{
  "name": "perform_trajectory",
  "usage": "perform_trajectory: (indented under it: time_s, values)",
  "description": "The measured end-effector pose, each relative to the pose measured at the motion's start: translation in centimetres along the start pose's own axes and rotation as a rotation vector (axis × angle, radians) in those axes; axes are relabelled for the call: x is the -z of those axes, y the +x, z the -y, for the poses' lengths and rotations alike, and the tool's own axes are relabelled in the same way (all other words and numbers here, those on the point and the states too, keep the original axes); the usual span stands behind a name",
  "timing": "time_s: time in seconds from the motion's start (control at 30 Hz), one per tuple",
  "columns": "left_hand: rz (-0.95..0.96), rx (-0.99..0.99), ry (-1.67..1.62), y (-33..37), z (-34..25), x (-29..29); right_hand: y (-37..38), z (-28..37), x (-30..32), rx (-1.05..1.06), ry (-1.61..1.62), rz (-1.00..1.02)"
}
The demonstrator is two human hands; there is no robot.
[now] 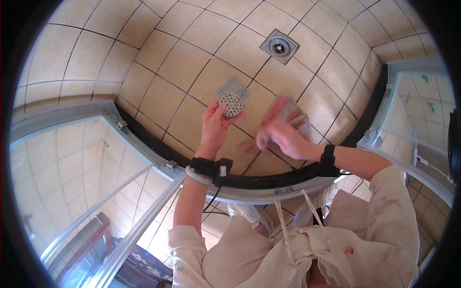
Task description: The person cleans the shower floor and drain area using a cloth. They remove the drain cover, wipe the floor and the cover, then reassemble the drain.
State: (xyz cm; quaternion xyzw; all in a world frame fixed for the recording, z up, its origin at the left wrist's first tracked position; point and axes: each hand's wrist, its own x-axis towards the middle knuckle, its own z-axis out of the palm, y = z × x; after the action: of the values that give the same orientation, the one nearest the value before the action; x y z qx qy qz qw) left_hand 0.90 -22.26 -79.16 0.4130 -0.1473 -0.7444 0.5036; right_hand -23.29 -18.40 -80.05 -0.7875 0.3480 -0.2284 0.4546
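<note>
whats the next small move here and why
Perhaps wipe the round, perforated silver metal disc with the red-and-grey cloth: the left hand holds the disc, while the right hand, though blurred, is at the cloth.

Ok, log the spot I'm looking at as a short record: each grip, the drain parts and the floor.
Left grip: holds a round perforated drain strainer
Right grip: motion-blurred, at a red-and-grey cloth; how firmly it holds is unclear
Slotted drain grate: just beyond the strainer, partly hidden behind it
Square floor drain: farther off, right of the grate, opening uncovered
Floor: beige tiles, dark joints
Near edge: curved black sill
</note>
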Motion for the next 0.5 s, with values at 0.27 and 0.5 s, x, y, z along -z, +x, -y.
perform_trajectory:
  time_s: [0.27,0.5]
  values:
    - [-0.215,0.078,-0.313,-3.1,-0.2,-6.5,8.4,6.5,1.4,0.29,-0.43,-0.372]
    - [-0.006,-0.181,-0.18,-3.9,0.4,-6.0,12.5,7.0,1.3,-0.327,1.267,-0.375]
